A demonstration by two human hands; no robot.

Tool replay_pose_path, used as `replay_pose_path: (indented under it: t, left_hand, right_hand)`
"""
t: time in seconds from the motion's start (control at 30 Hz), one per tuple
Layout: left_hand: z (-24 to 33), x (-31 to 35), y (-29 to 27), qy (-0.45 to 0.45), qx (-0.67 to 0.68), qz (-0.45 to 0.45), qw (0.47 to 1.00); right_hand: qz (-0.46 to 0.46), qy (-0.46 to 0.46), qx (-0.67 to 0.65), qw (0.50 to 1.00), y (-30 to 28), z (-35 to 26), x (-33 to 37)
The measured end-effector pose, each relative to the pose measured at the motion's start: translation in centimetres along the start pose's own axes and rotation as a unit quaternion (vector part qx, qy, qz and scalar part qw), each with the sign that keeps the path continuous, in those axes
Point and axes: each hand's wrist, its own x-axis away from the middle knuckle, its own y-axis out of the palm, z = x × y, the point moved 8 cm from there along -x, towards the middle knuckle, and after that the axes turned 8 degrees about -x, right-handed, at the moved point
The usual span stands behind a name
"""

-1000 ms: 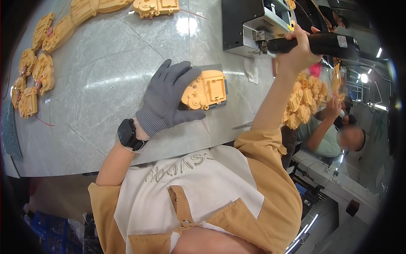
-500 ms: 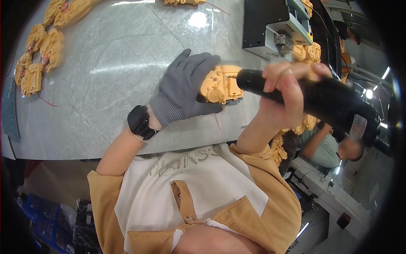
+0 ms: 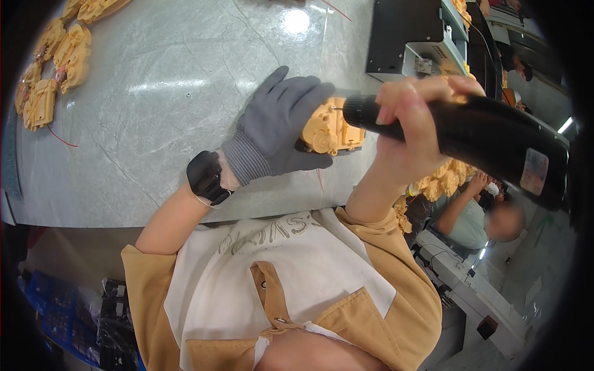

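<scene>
My left hand (image 3: 276,127), in a grey knit glove, grips the left side of a yellow plastic housing (image 3: 323,134) on the table. The housing has round bosses and a rectangular section, and a dark part shows under its lower edge. My bare right hand (image 3: 411,117) is wrapped round a black electric screwdriver (image 3: 495,133), held nearly level. Its thin bit points left and meets the housing near its far edge, at what looks like a screw hole. Whether a screw sits there is too small to tell. A thin red wire hangs from the housing's near side.
Several more yellow housings (image 3: 71,55) with red wires lie along the table's left side. A black and grey box-shaped device (image 3: 402,43) stands at the far right. Beyond my right arm are piled yellow parts (image 3: 448,176) and another person (image 3: 464,219). Blue crates (image 3: 62,315) stand below left.
The screwdriver bit has shifted left across the housing, from its middle section to a spot near the far edge. My left hand keeps its grip. The whole view has shifted slightly.
</scene>
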Motion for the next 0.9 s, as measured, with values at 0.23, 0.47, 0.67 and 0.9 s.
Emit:
replay_pose_path:
  t: [0.23, 0.47, 0.67, 0.9]
  left_hand:
    - [-0.1, 0.0, 0.3, -0.014, 0.007, -0.005, 1.000]
    - [-0.4, -0.1, 0.6, -0.015, 0.007, -0.021, 1.000]
    - [-0.4, -0.2, 0.6, -0.019, 0.016, -0.012, 1.000]
    - [-0.2, 0.0, 0.4, -0.015, 0.018, -0.007, 1.000]
  right_hand:
    - [-0.059, -0.005, 0.019, 0.998, -0.3, 0.3, -0.3]
    - [-0.087, -0.023, -0.027, 0.996, -0.6, 0.6, -0.7]
    - [-0.069, -0.020, -0.165, 0.984, -1.2, 1.4, -0.8]
    - [-0.035, -0.005, -0.124, 0.992, -0.5, 1.6, -0.2]
